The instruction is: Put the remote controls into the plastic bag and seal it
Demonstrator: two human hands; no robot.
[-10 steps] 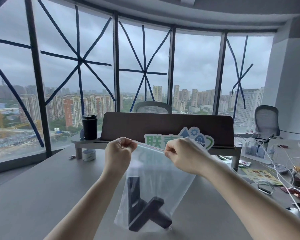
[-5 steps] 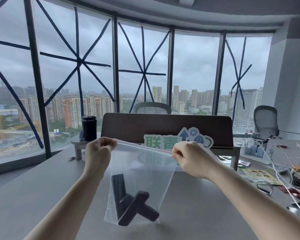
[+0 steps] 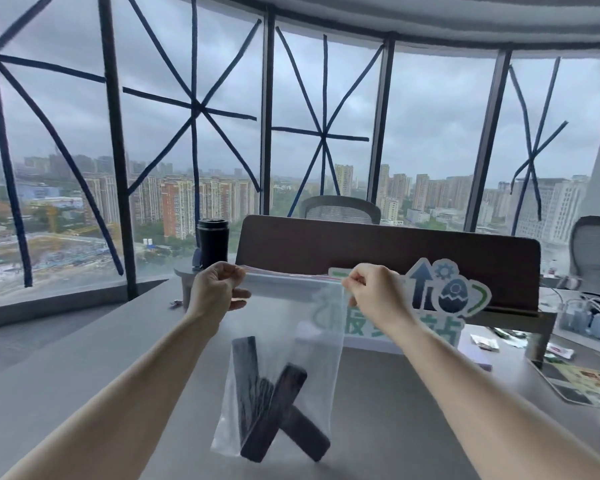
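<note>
I see bare counter point(image 3: 66, 368) left of and beneath the hanging bag point(image 3: 291, 327). Brown divider panel point(image 3: 378, 251) and black tumbler point(image 3: 212, 242) block the far side; cables point(image 3: 589, 306) crowd the right.

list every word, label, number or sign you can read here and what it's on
"站": last character of the bottom row on the green and white cutout sign behind the plastic bag; the rest of that row is blurred through the bag or covered by the right hand.
Printed sheets at the right of the desk: too small to read.
Black tumbler, remote controls: no readable text.
</note>
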